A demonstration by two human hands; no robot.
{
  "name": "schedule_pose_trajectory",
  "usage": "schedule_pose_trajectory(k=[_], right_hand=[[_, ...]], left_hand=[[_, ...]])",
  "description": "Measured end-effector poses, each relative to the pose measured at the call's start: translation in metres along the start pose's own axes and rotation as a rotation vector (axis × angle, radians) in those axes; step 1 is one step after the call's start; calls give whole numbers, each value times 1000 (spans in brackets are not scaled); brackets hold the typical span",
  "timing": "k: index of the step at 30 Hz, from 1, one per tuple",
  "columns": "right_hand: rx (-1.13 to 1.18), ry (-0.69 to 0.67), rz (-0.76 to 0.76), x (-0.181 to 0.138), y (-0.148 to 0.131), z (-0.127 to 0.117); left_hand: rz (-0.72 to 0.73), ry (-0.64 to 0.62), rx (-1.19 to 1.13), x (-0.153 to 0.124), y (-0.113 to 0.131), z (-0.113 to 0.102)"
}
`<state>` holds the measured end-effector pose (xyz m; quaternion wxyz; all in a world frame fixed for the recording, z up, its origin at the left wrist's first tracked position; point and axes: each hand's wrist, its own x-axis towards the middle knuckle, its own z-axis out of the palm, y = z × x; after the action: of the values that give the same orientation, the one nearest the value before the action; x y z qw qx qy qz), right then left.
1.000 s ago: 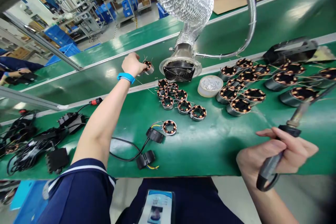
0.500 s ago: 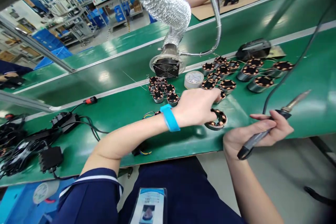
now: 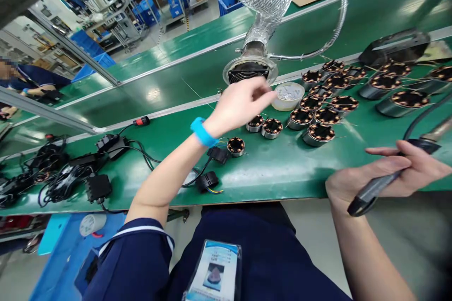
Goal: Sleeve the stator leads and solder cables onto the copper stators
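My left hand (image 3: 243, 103), a blue band on its wrist, hangs over the left group of copper-wound motor stators (image 3: 254, 123). Its thumb and forefinger are apart and nothing shows between them; the other fingers are partly hidden and slightly blurred. In my right hand (image 3: 406, 171), off the table's front edge, is a soldering iron (image 3: 379, 186), its metal end pointing up and right. One stator (image 3: 318, 134) stands at the front of the middle group. A smaller-looking stator (image 3: 236, 146) sits left of it, beside a black connector (image 3: 218, 154).
A round translucent tub (image 3: 288, 95) stands below the fume extractor (image 3: 251, 69). Larger stators (image 3: 402, 102) occupy the right side. Black cables and boxes (image 3: 99, 187) lie at left. The iron's cord (image 3: 429, 112) crosses at right. Co-workers sit beyond the bench.
My left hand has let go of the stator at the front and moved left and away from me. The view has shifted right-to-left across the bench; my right hand still holds the soldering iron.
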<state>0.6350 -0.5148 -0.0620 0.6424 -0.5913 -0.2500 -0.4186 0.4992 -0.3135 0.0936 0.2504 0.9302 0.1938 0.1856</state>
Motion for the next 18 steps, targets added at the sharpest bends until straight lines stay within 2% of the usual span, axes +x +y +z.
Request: schedule_pose_trajectory(k=[3, 5, 7, 11, 15, 18], right_hand=[[-21, -255, -79, -13, -22, -7], [39, -454, -118, -23, -41, -5], [147, -649, -108, -32, -60, 3], [282, -947, -36, -46, -84, 30], [304, -1106, 38, -57, -89, 46], [321, -1212, 87, -63, -86, 54]], left_hand=[[-280, -163, -67, -56, -45, -24], [-430, -280, -248, -88, -71, -23], [-504, -330, -445, -108, -90, -15], [-547, -325, -612, -120, -103, -2], [-548, -358, -687, -115, -105, 1], [-527, -383, -650, -108, -103, 3]])
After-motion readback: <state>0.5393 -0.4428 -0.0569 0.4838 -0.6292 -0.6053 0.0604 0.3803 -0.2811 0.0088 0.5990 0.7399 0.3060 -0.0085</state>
